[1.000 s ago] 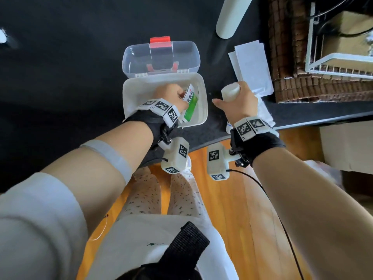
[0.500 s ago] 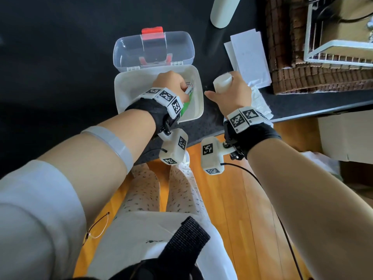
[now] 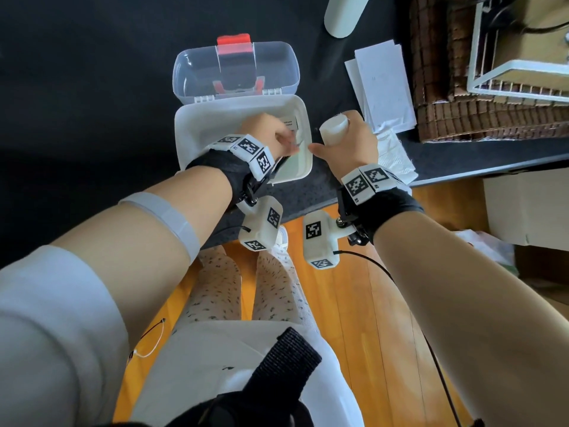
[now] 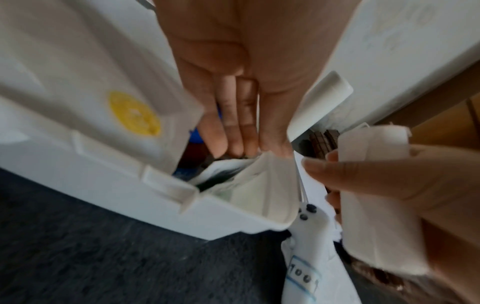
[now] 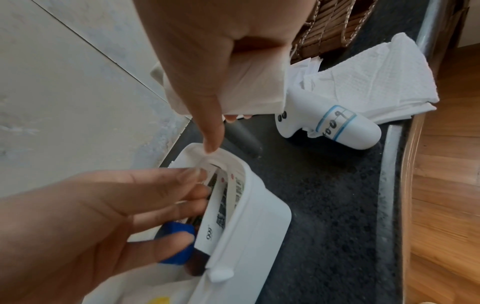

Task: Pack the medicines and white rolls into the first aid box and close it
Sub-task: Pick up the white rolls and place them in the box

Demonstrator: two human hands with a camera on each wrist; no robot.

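Head view: the first aid box (image 3: 191,134) sits on the dark tabletop (image 3: 77,87), its clear lid (image 3: 235,72) with the red latch thrown open on the far side. The left hand (image 3: 264,131) is down inside the box at its right end, fingers against a medicine carton (image 3: 291,122) that stands along the right wall. Just right of the box, the right hand (image 3: 351,137) grips a white gauze roll (image 3: 334,129), held above the tabletop beside the rim. White papers (image 3: 385,87) lie further right, with a woven basket (image 3: 437,72) beyond.

Left wrist view: the left hand's fingers (image 4: 233,123) are straight and together, their tips pressing on the packets in the box's corner, so this grip is open. The gauze roll (image 4: 376,195) shows at right in the other hand's curled fingers.

Right wrist view: the right hand (image 5: 221,61) is wrapped around the roll (image 5: 254,90), thumb pointing down to the box rim (image 5: 249,185). The left hand's fingers (image 5: 168,185) push a printed carton (image 5: 223,205) against the wall, next to a blue-capped bottle (image 5: 176,232). A white labelled bottle (image 5: 337,125) lies on the tabletop beside folded paper towels (image 5: 376,78).
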